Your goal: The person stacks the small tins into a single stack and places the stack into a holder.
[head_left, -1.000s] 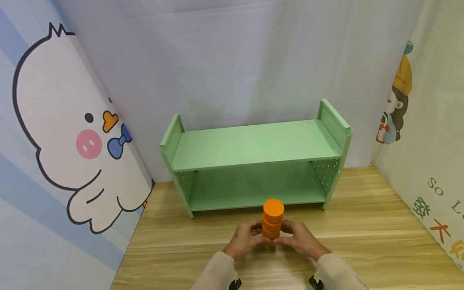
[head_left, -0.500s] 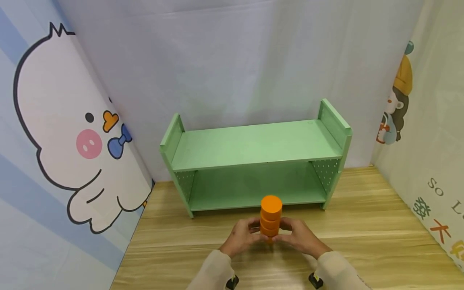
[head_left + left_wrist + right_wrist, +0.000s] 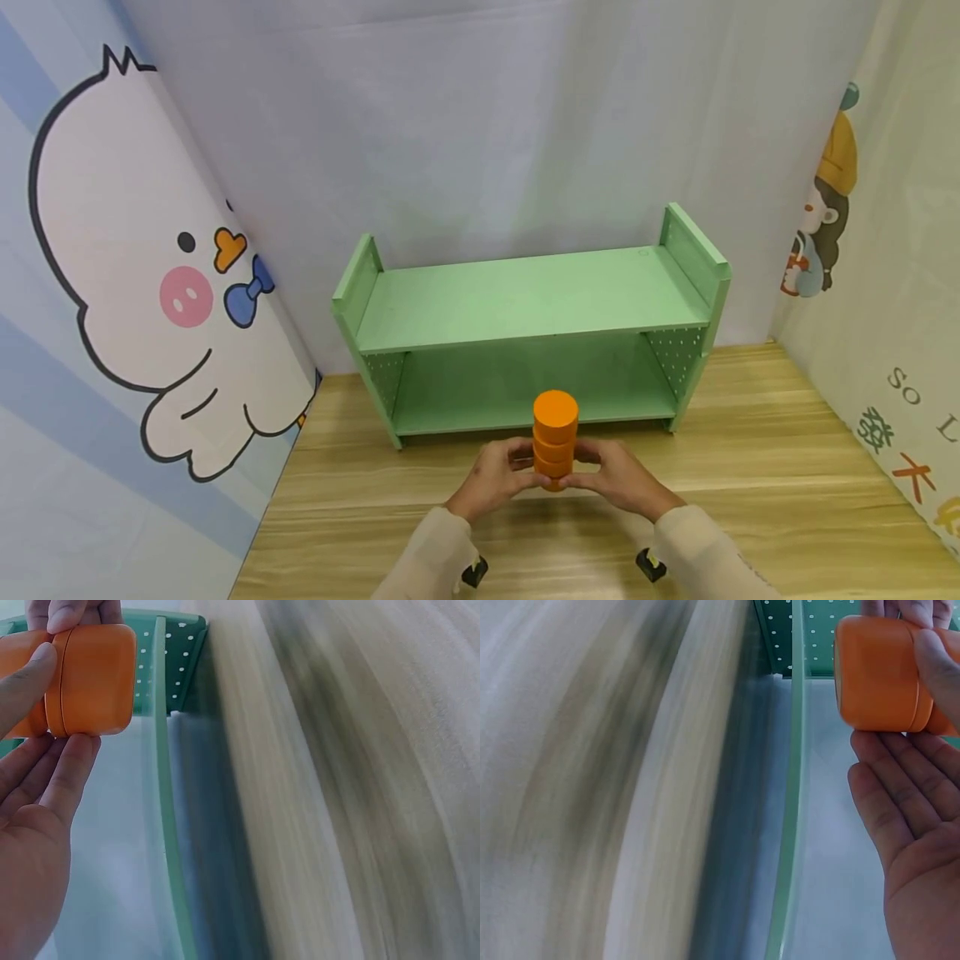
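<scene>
Both hands grip one upright stack of orange round containers (image 3: 555, 437), held just in front of the shelf. My left hand (image 3: 495, 477) is on its left side, thumb at the near face and fingers reaching behind. From the right, my right hand (image 3: 621, 477) holds it the same way, the two thumbs almost meeting low on the stack. In the left wrist view the lowest smooth orange container (image 3: 97, 679) lies between thumb and fingers, with a thin seam near the thumb tip. The right wrist view shows the right hand's fingers (image 3: 892, 784) under the stack's side.
A light green two-tier shelf (image 3: 532, 300) with perforated side panels stands behind the hands on the wood-grain table (image 3: 352, 533). A pale cloth backdrop hangs behind it, with printed cartoon cloths at left and right.
Both hands have carried the orange stack forward toward the shelf and slightly left. The hold stays the same.
</scene>
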`<state>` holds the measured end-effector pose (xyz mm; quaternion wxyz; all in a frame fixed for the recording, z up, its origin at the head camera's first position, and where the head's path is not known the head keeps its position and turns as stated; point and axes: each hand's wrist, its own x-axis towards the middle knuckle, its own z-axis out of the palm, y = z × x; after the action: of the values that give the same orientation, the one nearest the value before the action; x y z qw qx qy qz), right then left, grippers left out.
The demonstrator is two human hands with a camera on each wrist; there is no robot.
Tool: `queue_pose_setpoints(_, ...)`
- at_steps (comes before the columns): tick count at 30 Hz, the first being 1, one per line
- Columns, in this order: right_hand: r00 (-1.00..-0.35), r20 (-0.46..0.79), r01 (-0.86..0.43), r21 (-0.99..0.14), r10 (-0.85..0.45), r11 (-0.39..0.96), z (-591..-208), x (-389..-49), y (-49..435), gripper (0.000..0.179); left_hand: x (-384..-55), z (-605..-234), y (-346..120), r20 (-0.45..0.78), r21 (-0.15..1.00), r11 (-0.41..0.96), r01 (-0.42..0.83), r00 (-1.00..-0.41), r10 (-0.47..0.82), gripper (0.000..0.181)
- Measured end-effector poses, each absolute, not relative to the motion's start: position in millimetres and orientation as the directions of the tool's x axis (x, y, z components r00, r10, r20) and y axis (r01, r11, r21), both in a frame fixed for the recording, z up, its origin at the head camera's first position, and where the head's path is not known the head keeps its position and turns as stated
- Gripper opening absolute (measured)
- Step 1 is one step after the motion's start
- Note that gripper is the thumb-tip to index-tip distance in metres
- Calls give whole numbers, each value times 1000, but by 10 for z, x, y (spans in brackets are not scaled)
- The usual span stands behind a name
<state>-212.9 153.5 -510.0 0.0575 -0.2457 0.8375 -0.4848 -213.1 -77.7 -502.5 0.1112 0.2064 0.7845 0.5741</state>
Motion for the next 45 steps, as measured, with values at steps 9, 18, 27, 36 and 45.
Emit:
queue_pose_setpoints(9, -858, 174, -398, -820, -484, 412, -5022, -2161, 1517, 52, -2161, -4948, -826, 82, 940, 256, 227, -876, 475, 44)
queue_pose_setpoints(18, -840, 206, -435, -809, -501, 396, -4942, -2202, 1498, 50, -2171, -4828, -853, 80, 936, 266, 231, -874, 479, 43)
queue_pose_setpoints(27, -827, 237, -464, -800, -510, 380, -4868, -2198, 1486, 50, -2165, -4754, -870, 93, 923, 285, 258, -868, 487, 44)
queue_pose_setpoints(36, -817, 256, -494, -773, -516, 399, -4781, -2207, 1485, 48, -2181, -4695, -883, 91, 908, 318, 273, -869, 486, 44)
queue_pose_setpoints(45, -819, 255, -491, -776, -514, 397, -4715, -2229, 1475, 48, -2194, -4576, -898, 89, 887, 358, 291, -870, 486, 45)
